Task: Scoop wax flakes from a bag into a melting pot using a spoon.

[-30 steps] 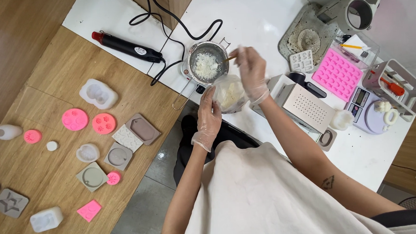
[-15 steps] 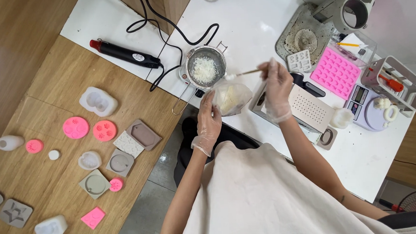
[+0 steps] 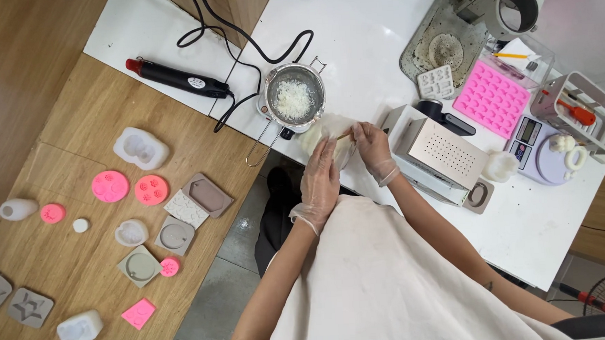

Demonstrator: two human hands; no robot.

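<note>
The right hand (image 3: 374,145) is now back at the clear plastic bag (image 3: 328,135). Half a second ago it was raised beside the metal pot (image 3: 292,98) with a thin stick; now it is lower, and its gloved fingers are closed on the top of the bag, where a short piece of the stick shows between the 2 hands. I judge from this that one portion is already moved into the pot and the hand returns to the bag for more.

The left hand (image 3: 320,179) is curled around the near side of the bag and supports it, as it did before. The bag is at the edge of the white table (image 3: 365,42), just beside the pot. It holds something pale, but I cannot tell how much is left.

The pot contains white flakes, heaped in the middle. The round grey tray (image 3: 441,45) farther back has pale crumbs on it. The pink mould (image 3: 492,98) with many small cavities looks empty. On the wooden table (image 3: 33,156) lie several small moulds, pink, grey and white.
</note>
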